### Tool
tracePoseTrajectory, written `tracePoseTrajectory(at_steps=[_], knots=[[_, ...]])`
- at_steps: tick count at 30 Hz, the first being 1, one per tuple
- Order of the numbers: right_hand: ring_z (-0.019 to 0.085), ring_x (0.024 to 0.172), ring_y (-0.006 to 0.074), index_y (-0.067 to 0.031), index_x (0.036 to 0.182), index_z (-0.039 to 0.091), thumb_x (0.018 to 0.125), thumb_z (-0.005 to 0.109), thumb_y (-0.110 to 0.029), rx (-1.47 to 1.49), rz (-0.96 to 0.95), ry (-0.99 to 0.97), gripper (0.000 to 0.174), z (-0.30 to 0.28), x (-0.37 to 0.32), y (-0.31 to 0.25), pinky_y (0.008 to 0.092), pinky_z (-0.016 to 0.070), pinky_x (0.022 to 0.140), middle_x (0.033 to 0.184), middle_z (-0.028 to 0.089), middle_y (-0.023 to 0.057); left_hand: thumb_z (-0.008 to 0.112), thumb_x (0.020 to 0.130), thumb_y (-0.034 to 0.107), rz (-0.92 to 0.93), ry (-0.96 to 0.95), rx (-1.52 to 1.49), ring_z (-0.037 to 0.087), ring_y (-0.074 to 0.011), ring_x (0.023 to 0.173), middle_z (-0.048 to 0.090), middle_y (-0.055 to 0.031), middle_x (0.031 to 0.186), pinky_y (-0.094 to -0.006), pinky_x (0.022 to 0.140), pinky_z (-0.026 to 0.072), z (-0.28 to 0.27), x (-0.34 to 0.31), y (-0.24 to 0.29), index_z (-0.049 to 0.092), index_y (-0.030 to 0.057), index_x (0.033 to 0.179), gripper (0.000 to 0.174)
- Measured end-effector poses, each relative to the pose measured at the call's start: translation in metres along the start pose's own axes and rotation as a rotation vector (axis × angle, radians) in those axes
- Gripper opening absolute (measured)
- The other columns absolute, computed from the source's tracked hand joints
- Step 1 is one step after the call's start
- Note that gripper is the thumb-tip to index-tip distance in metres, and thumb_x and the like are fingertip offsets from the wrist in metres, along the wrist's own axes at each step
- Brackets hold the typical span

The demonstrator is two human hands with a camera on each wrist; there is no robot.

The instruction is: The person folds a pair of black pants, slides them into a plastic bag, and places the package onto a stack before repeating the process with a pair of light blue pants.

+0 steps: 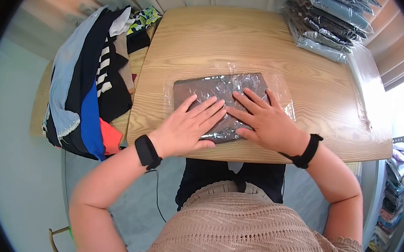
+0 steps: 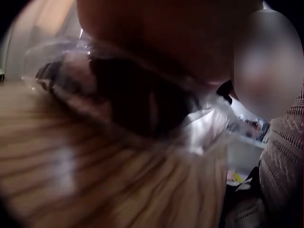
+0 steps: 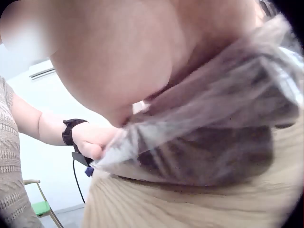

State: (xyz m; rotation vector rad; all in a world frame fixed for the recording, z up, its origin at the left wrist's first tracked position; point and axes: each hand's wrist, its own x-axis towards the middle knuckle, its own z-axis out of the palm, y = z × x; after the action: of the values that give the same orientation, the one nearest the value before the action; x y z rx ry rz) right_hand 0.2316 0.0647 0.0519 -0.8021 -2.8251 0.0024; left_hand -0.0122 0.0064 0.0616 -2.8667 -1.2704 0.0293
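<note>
A folded dark grey-brown garment [image 1: 210, 85] in a clear plastic bag [image 1: 283, 92] lies flat near the table's front edge. My left hand [image 1: 190, 124] rests on its left half with straight, slightly spread fingers. On the right half my right hand [image 1: 266, 120] presses down, fingers spread and the thumb near the front edge. The fingertips of both hands come close together at the middle of the package. From low down in the right wrist view, the bagged garment [image 3: 209, 152] shows as a thick folded bundle under the palm. The left wrist view is blurred.
On the wooden table [image 1: 211, 34], several bagged garments [image 1: 326, 24] are stacked at the back right. A heap of loose clothes [image 1: 85, 76] hangs over the left side. Shelves with packed items [image 1: 392, 193] stand at the lower right. A cable [image 1: 157, 194] hangs below the table.
</note>
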Motion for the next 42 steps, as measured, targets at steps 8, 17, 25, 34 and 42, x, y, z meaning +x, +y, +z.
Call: tracePoseTrajectory(at_steps=[8,17,25,34,42], knots=[[0.027,0.136,0.0282,-0.0258,0.137,0.04,0.089,0.045,-0.052,0.089,-0.075,-0.151,0.055,0.011,0.006,0.021,0.0558,0.0211,0.107,0.145,0.033,0.0058,0.056,0.083,0.047,-0.035,0.017,-0.195,0.025,-0.0268,0.136,0.029,-0.0115,0.146,-0.0518,0.109,0.0197,0.018,0.001,-0.013,0.032,0.0077,0.14,0.073],[0.025,0.137,0.0297,-0.0251,0.137,0.042,0.09,0.044,-0.053,0.261,-0.04,-0.261,0.055,0.012,0.013,0.031,0.0561,0.0191,0.108,0.147,0.031,0.0062,0.053,0.084,0.047,-0.025,-0.105,-0.396,0.021,-0.0303,0.138,0.025,-0.0132,0.148,-0.0565,0.108,0.0157,0.019,0.008,-0.023,0.029,0.0081,0.142,0.073],[0.023,0.137,0.0305,-0.0224,0.137,0.041,0.09,0.045,-0.05,0.265,-0.05,-0.244,0.054,0.015,0.01,0.032,0.0549,0.0168,0.109,0.147,0.03,0.0085,0.046,0.088,0.048,-0.023,-0.106,-0.421,0.019,-0.031,0.139,0.023,-0.0133,0.149,-0.0574,0.108,0.014,0.019,0.006,-0.024,0.028,0.0089,0.143,0.069],[0.021,0.138,0.0268,-0.0247,0.138,0.039,0.095,0.038,-0.048,0.094,-0.287,-0.306,0.049,-0.007,0.012,0.067,0.0494,0.0165,0.111,0.148,0.027,0.0095,0.037,0.093,0.048,0.046,-0.103,-0.278,0.021,-0.0316,0.137,0.026,-0.0133,0.147,-0.051,0.11,0.015,0.007,-0.011,-0.049,0.039,0.011,0.137,0.058],[0.018,0.139,0.0283,-0.0267,0.14,0.035,0.094,0.038,-0.051,0.237,-0.309,-0.41,0.052,0.008,0.019,0.082,0.0506,0.0138,0.111,0.149,0.024,0.0104,0.034,0.092,0.054,0.02,-0.131,-0.328,0.02,-0.0326,0.137,0.025,-0.0149,0.146,-0.0529,0.11,0.0143,0.024,-0.013,-0.057,0.038,0.0138,0.138,0.06]])
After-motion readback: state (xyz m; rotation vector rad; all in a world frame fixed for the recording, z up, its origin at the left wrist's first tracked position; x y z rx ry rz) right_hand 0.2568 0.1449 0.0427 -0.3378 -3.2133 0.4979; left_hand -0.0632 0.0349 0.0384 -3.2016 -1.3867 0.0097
